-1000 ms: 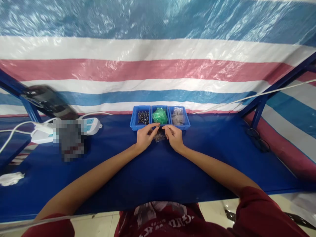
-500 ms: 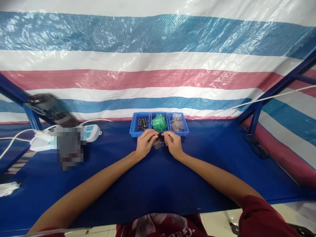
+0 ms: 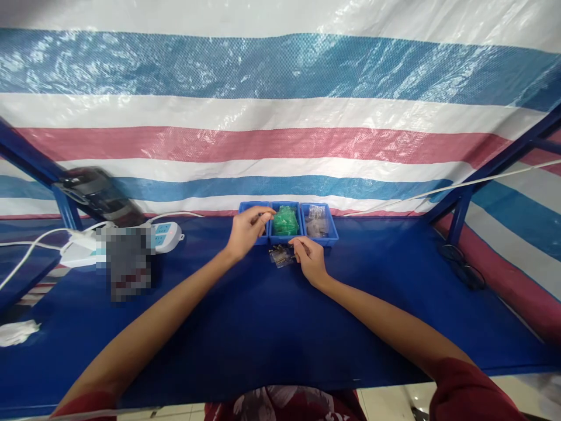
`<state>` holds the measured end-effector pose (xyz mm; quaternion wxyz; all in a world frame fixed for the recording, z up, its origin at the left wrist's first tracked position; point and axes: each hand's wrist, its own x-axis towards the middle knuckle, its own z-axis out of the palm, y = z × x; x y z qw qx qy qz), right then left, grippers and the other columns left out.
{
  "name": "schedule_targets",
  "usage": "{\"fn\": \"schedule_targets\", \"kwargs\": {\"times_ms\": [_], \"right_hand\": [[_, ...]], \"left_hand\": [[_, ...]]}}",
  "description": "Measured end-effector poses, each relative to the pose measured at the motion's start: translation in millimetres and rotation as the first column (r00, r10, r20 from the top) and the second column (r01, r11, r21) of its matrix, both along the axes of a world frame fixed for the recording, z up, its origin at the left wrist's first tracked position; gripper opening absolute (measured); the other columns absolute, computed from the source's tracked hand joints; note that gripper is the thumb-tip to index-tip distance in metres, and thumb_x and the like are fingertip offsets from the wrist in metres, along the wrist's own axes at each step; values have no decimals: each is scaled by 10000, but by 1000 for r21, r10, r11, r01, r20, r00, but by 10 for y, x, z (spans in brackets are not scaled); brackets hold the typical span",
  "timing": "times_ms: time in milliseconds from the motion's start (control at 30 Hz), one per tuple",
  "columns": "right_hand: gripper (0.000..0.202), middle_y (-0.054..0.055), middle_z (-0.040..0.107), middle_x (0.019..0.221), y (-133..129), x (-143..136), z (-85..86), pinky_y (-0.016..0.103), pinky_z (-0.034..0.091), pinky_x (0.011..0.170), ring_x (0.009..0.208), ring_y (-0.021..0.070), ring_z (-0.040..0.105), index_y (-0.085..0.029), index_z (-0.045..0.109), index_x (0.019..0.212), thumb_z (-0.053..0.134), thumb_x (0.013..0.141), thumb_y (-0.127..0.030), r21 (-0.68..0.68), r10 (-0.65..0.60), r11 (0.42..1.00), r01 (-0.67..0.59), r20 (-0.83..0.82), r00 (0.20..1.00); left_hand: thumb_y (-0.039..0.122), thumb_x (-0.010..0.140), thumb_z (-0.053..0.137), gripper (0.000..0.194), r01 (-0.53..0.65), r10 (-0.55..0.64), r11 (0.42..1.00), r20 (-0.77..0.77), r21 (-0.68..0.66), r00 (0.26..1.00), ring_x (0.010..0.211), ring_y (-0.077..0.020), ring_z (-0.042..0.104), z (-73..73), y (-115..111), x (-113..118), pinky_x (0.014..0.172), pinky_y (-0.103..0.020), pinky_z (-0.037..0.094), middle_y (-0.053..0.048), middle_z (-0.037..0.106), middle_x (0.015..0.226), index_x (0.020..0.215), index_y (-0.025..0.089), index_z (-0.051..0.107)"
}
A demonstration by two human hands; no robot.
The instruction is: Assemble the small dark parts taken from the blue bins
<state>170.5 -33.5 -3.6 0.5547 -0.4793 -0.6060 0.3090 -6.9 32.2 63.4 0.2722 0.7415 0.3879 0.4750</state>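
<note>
Three blue bins stand side by side at the back of the table. My left hand (image 3: pixel 248 231) is over the left bin (image 3: pixel 253 206), covering most of it, with its fingertips pinched near the middle bin; what they hold, if anything, is too small to name. Green plastic packets (image 3: pixel 286 221) fill the middle bin. Clear packets (image 3: pixel 317 222) lie in the right bin. In front of the bins, my right hand (image 3: pixel 310 257) is closed, its fingertips beside small clear bags (image 3: pixel 281 255) with little parts on the table. Whatever it pinches is too small to make out.
On the left are a white power strip (image 3: pixel 169 237) with cables, a dark bottle (image 3: pixel 103 196) and a blurred dark object (image 3: pixel 130 263). White tissue (image 3: pixel 18 332) lies at the far left, black glasses (image 3: pixel 462 267) at the right. Striped sheeting hangs behind.
My left hand has moved left and up, away from my right hand, to over the left bin. The small bags between the hands are now more exposed. My right hand has barely moved.
</note>
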Motion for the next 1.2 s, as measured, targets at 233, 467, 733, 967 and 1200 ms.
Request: {"fn": "schedule_targets", "kwargs": {"times_ms": [233,467,733,967,1200], "right_hand": [[330,-4,511,596,-5,-1,5,237,406,566,519,107,452,-155,658,862,427,909,-386,3,5,1000,-5,-3,1000],[326,0,508,604,6,3,5,232,386,527,508,107,441,-159,649,847,428,906,-391,-8,19,1000,-19,2,1000],[332,-5,484,596,14,12,3,229,382,511,492,103,438,-157,645,838,427,905,-398,-26,41,999,-41,-1,999],[323,-8,491,579,14,5,2,226,376,505,491,104,440,-157,651,838,433,900,-387,-33,44,998,-44,-8,999],[295,-13,507,552,39,44,75,228,362,493,482,111,451,-158,644,790,439,884,-348,-33,-32,999,34,61,998]], "left_hand": [[385,768,630,232,3,12,999,-440,34,898,594,-126,588,335,691,-406,538,-206,431,-31,697,765,810,170,706],[311,774,595,152,22,35,997,-728,69,684,723,-176,633,145,746,-534,650,-237,412,-11,715,791,800,225,718],[264,689,642,111,60,45,994,-867,87,497,843,-226,591,-72,828,-575,766,-285,389,-64,705,841,745,206,719],[215,716,637,104,7,138,988,-896,155,422,896,-267,576,-58,756,-569,797,-336,389,-87,689,867,781,197,716],[335,880,482,248,38,133,960,-569,277,812,677,-146,579,216,201,-211,664,-245,426,-33,667,785,883,176,673]]}}
